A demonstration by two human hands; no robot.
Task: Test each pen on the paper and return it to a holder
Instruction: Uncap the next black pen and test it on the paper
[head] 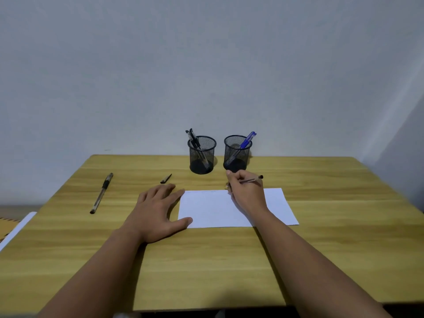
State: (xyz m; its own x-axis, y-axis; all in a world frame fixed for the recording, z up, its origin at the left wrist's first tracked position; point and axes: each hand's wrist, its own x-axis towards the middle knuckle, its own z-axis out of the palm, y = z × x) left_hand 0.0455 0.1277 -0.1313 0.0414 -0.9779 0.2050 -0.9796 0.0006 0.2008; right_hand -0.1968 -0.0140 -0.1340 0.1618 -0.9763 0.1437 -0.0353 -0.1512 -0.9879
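1. Head view, far left: a pale flat object (17, 228) sticks out past the left edge of the wooden table (321, 249); what it is cannot be told.
2. A capped black pen (101, 193) lies loose on the table well left of the paper, its length running toward the back wall.
3. A small dark pen cap (166, 178) lies on the wood just beyond the fingertips of the left hand.
4. The left hand (158, 212) rests flat on the table with its fingers straight and spread, grasping nothing; its forefinger and thumb touch the left edge of the paper.
5. The white paper (213, 210) lies flat near the middle of the table, in front of the two holders.
6. The left mesh holder (202, 154) stands upright near the back edge with a few black pens (192, 138) leaning to its left side.
7. The right mesh holder (237, 153) stands just beside it, apart, with a blue pen (247, 140) leaning right.
8. The right hand (246, 191) grips a thin pen (252, 179) in curled fingers at the paper's far edge, the pen's back end pointing right; its tip is hidden by the hand.
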